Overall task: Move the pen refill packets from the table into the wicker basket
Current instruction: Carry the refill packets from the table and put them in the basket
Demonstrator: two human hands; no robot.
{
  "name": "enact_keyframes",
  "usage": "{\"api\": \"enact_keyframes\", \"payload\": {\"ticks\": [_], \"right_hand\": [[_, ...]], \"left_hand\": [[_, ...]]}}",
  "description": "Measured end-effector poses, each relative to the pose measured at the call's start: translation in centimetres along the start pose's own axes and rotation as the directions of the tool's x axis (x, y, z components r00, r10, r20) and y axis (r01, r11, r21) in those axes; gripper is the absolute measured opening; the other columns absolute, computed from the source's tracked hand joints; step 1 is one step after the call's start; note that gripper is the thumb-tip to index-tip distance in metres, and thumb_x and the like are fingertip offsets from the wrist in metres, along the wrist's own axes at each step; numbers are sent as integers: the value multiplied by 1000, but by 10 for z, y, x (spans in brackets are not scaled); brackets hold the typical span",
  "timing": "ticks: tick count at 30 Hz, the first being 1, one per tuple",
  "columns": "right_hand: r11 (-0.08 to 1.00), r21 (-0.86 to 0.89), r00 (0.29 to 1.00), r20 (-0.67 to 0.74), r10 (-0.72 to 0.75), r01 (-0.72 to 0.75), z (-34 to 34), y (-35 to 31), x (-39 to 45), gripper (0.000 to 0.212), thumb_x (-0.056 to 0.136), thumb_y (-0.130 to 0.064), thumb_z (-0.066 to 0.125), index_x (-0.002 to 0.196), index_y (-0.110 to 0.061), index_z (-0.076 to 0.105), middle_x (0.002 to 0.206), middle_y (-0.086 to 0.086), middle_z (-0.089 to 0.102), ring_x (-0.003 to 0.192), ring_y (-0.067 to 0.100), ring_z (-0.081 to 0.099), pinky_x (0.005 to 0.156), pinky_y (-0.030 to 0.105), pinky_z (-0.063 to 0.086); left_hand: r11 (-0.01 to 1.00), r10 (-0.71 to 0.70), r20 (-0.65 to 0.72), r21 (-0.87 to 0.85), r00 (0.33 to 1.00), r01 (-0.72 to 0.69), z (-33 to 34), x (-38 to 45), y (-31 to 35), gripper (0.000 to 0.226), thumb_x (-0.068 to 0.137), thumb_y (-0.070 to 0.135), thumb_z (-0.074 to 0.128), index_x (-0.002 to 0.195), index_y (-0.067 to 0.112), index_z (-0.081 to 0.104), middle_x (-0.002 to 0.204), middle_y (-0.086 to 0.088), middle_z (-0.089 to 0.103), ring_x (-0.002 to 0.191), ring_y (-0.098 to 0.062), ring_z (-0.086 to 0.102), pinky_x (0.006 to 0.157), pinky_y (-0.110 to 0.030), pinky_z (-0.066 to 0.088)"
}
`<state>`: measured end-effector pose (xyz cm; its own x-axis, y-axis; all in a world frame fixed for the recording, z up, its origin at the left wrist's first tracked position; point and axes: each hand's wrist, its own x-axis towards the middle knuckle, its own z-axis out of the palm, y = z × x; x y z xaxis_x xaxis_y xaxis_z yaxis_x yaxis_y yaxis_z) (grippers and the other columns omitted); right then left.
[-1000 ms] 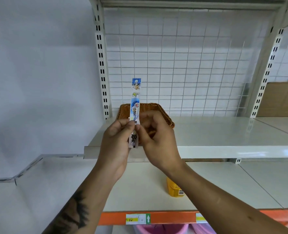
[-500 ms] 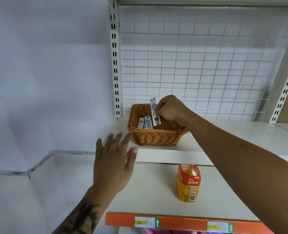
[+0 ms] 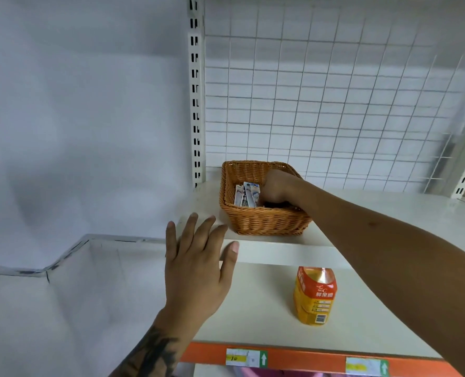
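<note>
Head: right hand [image 3: 276, 187] inside wicker basket [image 3: 264, 220]

At lower right, "鮮果橙" is printed on the orange bottle [image 3: 314, 295]; "10" is handwritten on the yellow shelf-edge tag [image 3: 246, 358] at the bottom.

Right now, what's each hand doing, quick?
Left hand: open, fingers spread, holding nothing.
Right hand: down in the wicker basket by the packets; grip cannot be told.

Right hand [image 3: 276, 187] fingers hidden inside wicker basket [image 3: 264, 221]; grip unclear.
</note>
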<state>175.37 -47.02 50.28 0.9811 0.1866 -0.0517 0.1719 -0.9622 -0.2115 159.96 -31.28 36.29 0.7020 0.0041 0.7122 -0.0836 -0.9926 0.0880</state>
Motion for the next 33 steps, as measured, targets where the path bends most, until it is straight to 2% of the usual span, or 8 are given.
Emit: {"api": "enact_keyframes", "payload": {"ticks": [6, 9, 11, 16, 21, 24, 28, 33], "right_hand": [[1000, 23, 1000, -29, 7, -6, -4, 4, -2, 20, 94, -22, 71, 90, -2, 70, 90, 9, 66, 83, 25, 65, 52, 27, 41], [967, 248, 997, -69, -43, 59, -13, 7, -22, 25, 94, -25, 72, 95, -1, 73, 94, 15, 73, 85, 28, 69, 66, 31, 51], [922, 345, 974, -195, -113, 177, -21, 8, -47, 30, 95, -34, 71, 101, -5, 77, 97, 14, 76, 83, 21, 69, 75, 34, 51], [898, 46, 804, -468, -367, 437, 4, 24, -122, 41, 101, -55, 49, 83, -24, 68, 79, -4, 66, 76, 19, 63, 70, 39, 54], [850, -172, 632, -600, -491, 498, 67, 74, -177, 45, 99, -49, 54, 128, -16, 67, 129, 9, 64, 121, 32, 59, 102, 45, 48], [831, -171, 646, -554, -525, 529, 118, 102, -208, 51, 100, -50, 52, 137, -16, 61, 143, 12, 58, 134, 34, 52, 112, 48, 42], [780, -52, 709, -383, -593, 624, 196, 123, -246, 53, 98, -51, 55, 137, -16, 63, 143, 17, 60, 130, 38, 57, 106, 50, 46], [665, 63, 667, -115, -736, 745, 297, 115, -303, 55, 93, -50, 53, 134, -15, 65, 137, 19, 63, 122, 39, 63, 99, 50, 52]], "left_hand": [[1000, 9, -12, -16, 1000, -9, 1, 0, -1, 46, 105, 52, 33, 118, 26, 69, 140, -1, 62, 143, -30, 45, 124, -60, 15], [1000, 19, -8, -1, 1000, -19, -2, -2, 1, 48, 106, 52, 31, 119, 24, 67, 140, -3, 62, 143, -31, 46, 124, -60, 15], [1000, 17, 13, 24, 1000, -18, -6, -2, 5, 49, 106, 52, 29, 124, 22, 65, 142, -6, 61, 142, -32, 46, 123, -62, 17], [998, -7, 74, 64, 997, 3, -14, -24, 22, 62, 104, 53, 32, 156, 20, 40, 163, -14, 36, 152, -40, 28, 123, -63, 16], [991, -121, 212, 84, 970, 105, -21, -76, 54, 72, 101, 62, 26, 164, 29, 19, 171, -12, 16, 156, -38, 19, 119, -66, 23], [982, -178, 336, 121, 925, 145, -23, -129, 78, 71, 100, 68, 12, 160, 35, 31, 166, -11, 31, 153, -38, 29, 118, -68, 23], [935, -352, 441, 209, 826, 287, -33, -215, 110, 73, 97, 67, 10, 156, 35, 39, 165, -8, 35, 152, -34, 31, 119, -66, 18], [817, -577, 508, 357, 640, 454, -73, -346, 135, 73, 92, 63, 18, 148, 29, 50, 157, -9, 46, 146, -35, 39, 117, -67, 18]]}}
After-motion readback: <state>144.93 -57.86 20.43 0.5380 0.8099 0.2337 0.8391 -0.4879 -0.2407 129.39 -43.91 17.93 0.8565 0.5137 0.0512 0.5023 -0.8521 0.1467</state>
